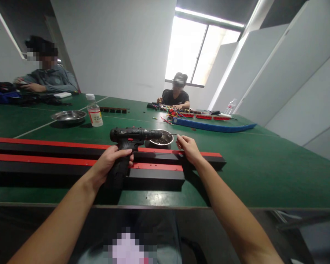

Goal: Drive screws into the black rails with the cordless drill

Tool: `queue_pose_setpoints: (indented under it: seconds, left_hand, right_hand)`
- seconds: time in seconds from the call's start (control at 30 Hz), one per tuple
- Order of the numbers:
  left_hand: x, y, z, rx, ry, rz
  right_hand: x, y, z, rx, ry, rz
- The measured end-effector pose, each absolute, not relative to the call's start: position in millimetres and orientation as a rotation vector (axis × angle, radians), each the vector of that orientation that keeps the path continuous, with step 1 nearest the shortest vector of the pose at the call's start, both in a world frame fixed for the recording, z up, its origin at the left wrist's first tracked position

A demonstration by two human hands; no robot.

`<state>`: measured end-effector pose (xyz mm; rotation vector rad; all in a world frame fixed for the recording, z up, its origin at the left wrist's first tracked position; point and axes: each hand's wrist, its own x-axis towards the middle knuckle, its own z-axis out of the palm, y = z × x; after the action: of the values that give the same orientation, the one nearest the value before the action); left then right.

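My left hand [110, 159] is wrapped round the grip of a black cordless drill [128, 135], held level with its long thin bit pointing right. At the tip of that bit, the fingers of my right hand [188, 146] are pinched together; whatever is between them is too small to make out. Under the drill lie two long black bars with red top strips, a nearer bar [156, 179] and a farther bar [209, 157]. Behind the chuck stands a small metal bowl [166, 141] holding small dark pieces, partly covered by the drill.
A wide metal dish [68, 116] and a clear labelled bottle [95, 113] stand at the left on the green table [264, 165]. A long blue bar [214, 125] and coloured wires [169, 112] lie farther back. Two people sit across the table, one at left, one near the window.
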<state>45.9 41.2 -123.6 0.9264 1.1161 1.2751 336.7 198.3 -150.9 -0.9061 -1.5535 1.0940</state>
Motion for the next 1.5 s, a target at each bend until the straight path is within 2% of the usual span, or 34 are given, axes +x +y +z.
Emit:
queue_pose_setpoints:
  seconds: [0.23, 0.77, 1.5]
  left_hand:
    - [50, 32, -119, 0.957, 1.139, 1.235]
    - [51, 30, -118, 0.972, 1.171, 1.197]
    - [51, 30, -118, 1.072, 1.211, 1.205]
  right_hand:
    - [339, 204, -159, -0.763, -1.435, 1.242]
    - [338, 201, -158, -0.729, -1.476, 1.294]
    - [335, 193, -155, -0.796, -1.575, 1.176]
